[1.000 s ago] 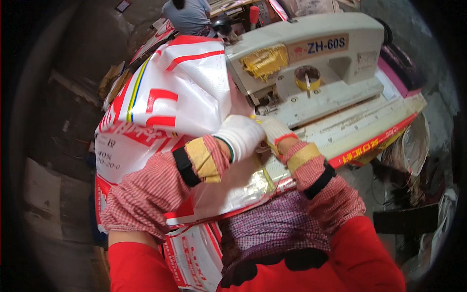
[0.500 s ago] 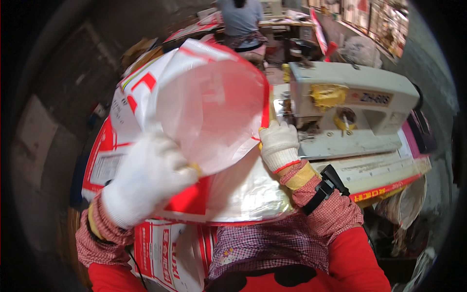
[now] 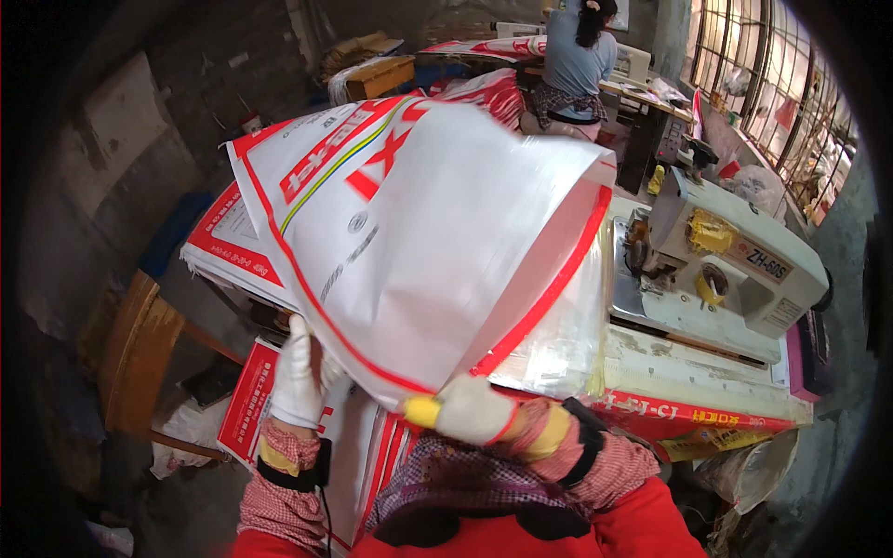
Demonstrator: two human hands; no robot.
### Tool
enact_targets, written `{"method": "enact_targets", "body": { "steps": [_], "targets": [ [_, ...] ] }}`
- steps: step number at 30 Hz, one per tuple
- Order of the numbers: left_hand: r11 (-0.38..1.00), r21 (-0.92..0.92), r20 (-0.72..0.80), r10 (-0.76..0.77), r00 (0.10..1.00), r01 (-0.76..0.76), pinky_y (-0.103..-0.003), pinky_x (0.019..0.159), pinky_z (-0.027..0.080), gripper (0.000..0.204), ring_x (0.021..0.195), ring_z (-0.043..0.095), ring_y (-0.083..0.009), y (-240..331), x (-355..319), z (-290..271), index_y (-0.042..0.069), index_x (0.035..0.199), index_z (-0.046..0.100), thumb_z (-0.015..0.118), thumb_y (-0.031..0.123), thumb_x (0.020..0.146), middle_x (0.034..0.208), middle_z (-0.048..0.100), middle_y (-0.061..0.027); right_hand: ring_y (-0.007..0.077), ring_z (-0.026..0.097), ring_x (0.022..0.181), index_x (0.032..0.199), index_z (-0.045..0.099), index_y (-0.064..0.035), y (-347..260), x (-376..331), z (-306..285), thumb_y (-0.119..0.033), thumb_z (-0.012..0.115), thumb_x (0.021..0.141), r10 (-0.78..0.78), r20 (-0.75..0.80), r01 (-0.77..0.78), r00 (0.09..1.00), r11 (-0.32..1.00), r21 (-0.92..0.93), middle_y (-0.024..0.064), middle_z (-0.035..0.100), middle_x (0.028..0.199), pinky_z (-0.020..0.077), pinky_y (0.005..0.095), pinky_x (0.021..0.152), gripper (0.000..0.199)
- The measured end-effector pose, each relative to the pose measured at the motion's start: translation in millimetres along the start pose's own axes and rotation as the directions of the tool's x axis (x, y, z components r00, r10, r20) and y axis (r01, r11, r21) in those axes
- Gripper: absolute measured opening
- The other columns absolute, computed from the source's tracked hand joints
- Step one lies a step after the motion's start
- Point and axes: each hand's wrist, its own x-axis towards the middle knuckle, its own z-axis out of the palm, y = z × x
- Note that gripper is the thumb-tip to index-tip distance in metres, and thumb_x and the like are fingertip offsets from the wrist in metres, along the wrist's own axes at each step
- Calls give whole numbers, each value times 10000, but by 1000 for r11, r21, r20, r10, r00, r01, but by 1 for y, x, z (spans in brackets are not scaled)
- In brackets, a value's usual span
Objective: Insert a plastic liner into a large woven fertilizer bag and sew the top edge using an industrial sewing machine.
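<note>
A large white-and-red woven plastic bag [image 3: 409, 242] billows over the work surface, its mouth gaping to the right. My right hand [image 3: 470, 409], in a white knit glove with a yellow-tipped thumb, pinches the bag's near red edge. To the left, my gloved left hand [image 3: 299, 377] stands with fingers stretched upward beside the bag's near-left edge, apart from it. Its fingers partly overlap and nothing shows in them. Beneath my hands, more printed bags [image 3: 358, 456] lie across my lap.
A pale industrial sewing machine [image 3: 744, 251] stands at the right on its bed. Flat bags [image 3: 228, 237] lie under the billowing one. A wooden chair [image 3: 139, 358] is at the left. Farther back, a person [image 3: 572, 70] sits at another machine table, near a barred window [image 3: 767, 84].
My left hand has let go of the bag's mouth and moved down and aside. My right hand has drawn its edge leftward and nearer. The bag has turned, and the view has shifted.
</note>
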Motion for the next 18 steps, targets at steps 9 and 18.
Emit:
{"method": "enact_targets", "body": {
  "steps": [9, 18],
  "targets": [
    [990, 131, -131, -31, 991, 48, -274, 833, 458, 438, 931, 582, -186, -28, -56, -67, -63, 1145, 486, 429, 313, 929, 1038, 595, -125, 314, 542, 707, 863, 576, 28, 56, -20, -30, -62, 605, 714, -211, -935, -43, 285, 972, -233, 106, 553, 728, 464, 393, 711, 177],
    [392, 861, 222, 283, 933, -324, -336, 851, 441, 387, 950, 580, -287, -33, -72, -92, -25, 1149, 505, 526, 210, 842, 1085, 588, -153, 275, 557, 675, 795, 594, -24, -19, 0, -142, 70, 515, 587, -546, -770, 204, 332, 838, -506, 126, 556, 737, 440, 323, 627, 242]
  ]
}}
